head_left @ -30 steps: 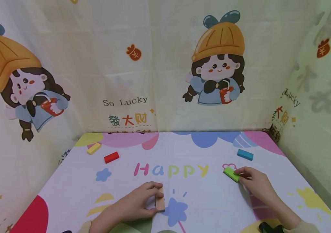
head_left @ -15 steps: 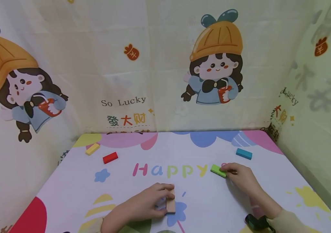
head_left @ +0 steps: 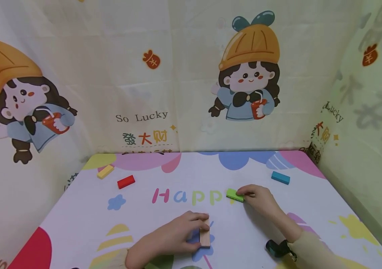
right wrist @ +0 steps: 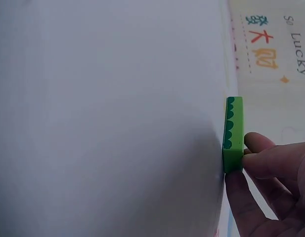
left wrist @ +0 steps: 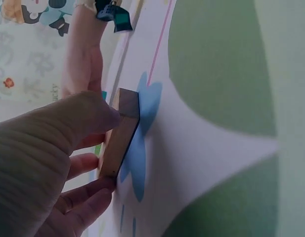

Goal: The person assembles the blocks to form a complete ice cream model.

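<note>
A plain wooden block (head_left: 205, 238) lies lengthwise over the printed blue star in the head view. My left hand (head_left: 174, 233) grips it by its two ends, thumb at the near end and fingertips at the far one; the left wrist view shows the same hold on the block (left wrist: 120, 140). Farther back on the right, my right hand (head_left: 261, 200) pinches a lime-green block (head_left: 233, 194) at its right end, over the last letter of the printed "Happy". Dark green scallops mark one side of this block (right wrist: 234, 126) in the right wrist view.
At the back left of the printed tabletop (head_left: 164, 175) lie a yellow block (head_left: 105, 172) and a red block (head_left: 126, 182). A blue block (head_left: 280, 178) lies at the back right. Printed cloth (head_left: 191, 93) stands behind the table and along both sides.
My left hand has moved the wooden block to the right, onto the blue star. The right hand has carried the green block leftward to the lettering. The other blocks stay in place.
</note>
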Demonstrator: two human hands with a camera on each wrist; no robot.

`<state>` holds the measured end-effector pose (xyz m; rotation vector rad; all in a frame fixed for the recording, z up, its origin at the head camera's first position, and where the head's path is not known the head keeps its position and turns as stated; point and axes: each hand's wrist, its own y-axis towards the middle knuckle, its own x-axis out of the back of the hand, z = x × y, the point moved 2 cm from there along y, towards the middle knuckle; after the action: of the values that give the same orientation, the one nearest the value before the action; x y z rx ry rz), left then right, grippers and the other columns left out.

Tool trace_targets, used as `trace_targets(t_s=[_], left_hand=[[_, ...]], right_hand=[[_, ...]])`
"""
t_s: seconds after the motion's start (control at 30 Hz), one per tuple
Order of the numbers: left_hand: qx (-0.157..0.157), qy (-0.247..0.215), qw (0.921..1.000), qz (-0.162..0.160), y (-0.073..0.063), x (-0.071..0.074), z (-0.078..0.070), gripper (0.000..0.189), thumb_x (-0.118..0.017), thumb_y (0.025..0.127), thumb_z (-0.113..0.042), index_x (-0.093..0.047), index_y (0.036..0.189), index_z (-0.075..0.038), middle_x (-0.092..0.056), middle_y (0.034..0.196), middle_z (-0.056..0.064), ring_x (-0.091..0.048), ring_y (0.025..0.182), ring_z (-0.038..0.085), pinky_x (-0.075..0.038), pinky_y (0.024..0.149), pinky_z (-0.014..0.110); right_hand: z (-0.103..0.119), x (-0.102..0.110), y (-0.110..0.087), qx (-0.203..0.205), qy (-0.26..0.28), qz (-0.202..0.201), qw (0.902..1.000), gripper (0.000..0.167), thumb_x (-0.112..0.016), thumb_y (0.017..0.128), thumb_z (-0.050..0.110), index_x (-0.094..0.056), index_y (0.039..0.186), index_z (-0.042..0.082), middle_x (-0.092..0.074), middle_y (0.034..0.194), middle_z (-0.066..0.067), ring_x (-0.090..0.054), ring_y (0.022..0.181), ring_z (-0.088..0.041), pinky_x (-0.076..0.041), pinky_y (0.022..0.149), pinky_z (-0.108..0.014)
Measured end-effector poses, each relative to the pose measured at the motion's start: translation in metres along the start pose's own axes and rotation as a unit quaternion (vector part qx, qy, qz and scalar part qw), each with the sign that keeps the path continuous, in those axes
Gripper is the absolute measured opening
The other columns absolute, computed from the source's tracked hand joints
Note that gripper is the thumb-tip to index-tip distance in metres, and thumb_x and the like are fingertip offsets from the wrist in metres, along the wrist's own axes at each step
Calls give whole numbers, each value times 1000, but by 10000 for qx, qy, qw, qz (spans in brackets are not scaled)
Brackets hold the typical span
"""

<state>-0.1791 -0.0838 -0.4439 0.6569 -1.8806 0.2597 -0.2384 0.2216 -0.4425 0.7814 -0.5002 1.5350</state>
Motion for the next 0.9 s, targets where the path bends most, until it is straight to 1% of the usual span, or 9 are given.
trace_targets(t_s=[0.2,0.43,0.6,0.8,0.9], left_hand=[[4,39,10000,-12,2,-1,-1,36,-74,94,-26,-67,129,-22,-56,150,0,-53,134,16,-47,108,25],[109,-113,9998,109,2,-3,1,38,-73,95,-28,-66,132,-25,-53,152,-2,-51,136,15,-47,109,25],[94,-125,9998,82,3,-4,2,38,-73,95,-29,-66,132,-25,-53,153,-2,-51,136,15,-46,109,25],[74,-146,9998,62,2,-4,2,38,-73,95,-29,-65,132,-25,-53,153,-2,-50,137,15,-46,110,27],[51,-99,9999,40,2,-4,2,38,-72,95,-29,-65,132,-25,-53,153,-1,-50,136,15,-46,110,27]], right_hand=[[13,-17,10,196,138,83,9997,24,-64,92,-3,-82,97,12,-77,111,-5,-70,113,-31,-57,95,-48],[30,-35,17,410,319,187,9985,27,-64,91,-4,-82,93,16,-78,105,1,-70,111,-26,-55,94,-41],[40,-45,18,623,438,293,9967,27,-64,91,-5,-82,93,15,-78,106,0,-71,111,-27,-56,93,-39],[46,-53,20,969,549,453,9927,26,-64,91,-6,-82,95,13,-78,108,-3,-71,110,-28,-56,90,-33],[48,-57,20,1020,572,512,9918,26,-65,91,-6,-82,96,13,-77,108,-2,-71,111,-28,-56,93,-37]])
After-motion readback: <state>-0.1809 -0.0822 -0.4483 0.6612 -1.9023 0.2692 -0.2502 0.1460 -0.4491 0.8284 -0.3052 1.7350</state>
